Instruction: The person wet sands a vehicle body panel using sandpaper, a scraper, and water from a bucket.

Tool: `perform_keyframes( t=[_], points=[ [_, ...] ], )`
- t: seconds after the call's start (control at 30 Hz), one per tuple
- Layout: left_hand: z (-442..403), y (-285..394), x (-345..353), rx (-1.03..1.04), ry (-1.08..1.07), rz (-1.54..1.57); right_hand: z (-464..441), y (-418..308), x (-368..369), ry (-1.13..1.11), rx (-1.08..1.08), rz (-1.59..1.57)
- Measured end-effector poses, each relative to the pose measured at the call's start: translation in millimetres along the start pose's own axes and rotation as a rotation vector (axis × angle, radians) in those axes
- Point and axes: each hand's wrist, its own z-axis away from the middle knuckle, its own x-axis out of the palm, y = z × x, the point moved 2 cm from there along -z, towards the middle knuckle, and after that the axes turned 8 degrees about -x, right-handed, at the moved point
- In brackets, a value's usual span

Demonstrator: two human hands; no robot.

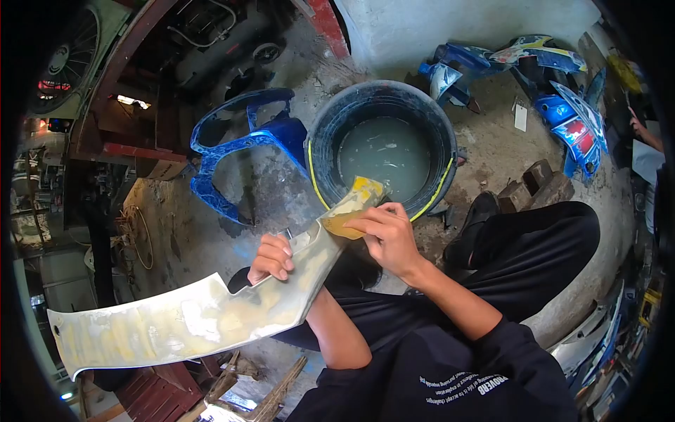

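A seated person is working over a dirty concrete floor [485,144]; twelve o'clock is the top of the view. The left hand [270,259] is gripping a long, patchy white-and-yellow panel [246,309], its fingers curling over the far edge near mid-length. The panel is slanting from eight o'clock up towards one. The right hand [390,235] is pinching a folded yellow sheet [341,224], apparently sandpaper, and pressing it against the narrow neck.

For an even finish, the sheet probably wants to be lying flat along the curve, moving in light, overlapping strokes, with the left grip bracing close by so the thin panel is not flexing. Easing off at ridges and rims would be sparing the edges; fingertips pressing hard could be cutting grooves.

The narrow tip is overhanging the near rim of a bucket [325,119] of cloudy water [387,158] at one o'clock, so long strokes could be knocking it. The wide end is reaching out to eight o'clock, above wooden sticks [281,387] at seven. A blue frame [281,133] is lying at ten, and a bent knee [562,235] is limiting elbow room towards three.
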Motion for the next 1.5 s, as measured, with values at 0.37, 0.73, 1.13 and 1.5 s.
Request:
perform_keyframes(
  t=[0.37,0.73,1.13,1.5],
  points=[
    [1.7,-3.3,-7.7,-0.003,0.006,0.023,-3.2,7.2,-0.1,0.006,-0.032,0.051],
    [2.3,-8.9,6.2,0.005,-0.041,-0.004,-1.7,19.2,-2.1,-0.021,0.071,-0.031],
    [0.9,-16.2,14.2,-0.003,-0.265,0.029,-5.5,48.5,-6.5,0.140,0.184,-0.007],
    [2.9,-13.7,13.8,-0.019,-0.145,0.055,9.5,39.2,-6.7,0.002,0.111,-0.010]
  ],
)
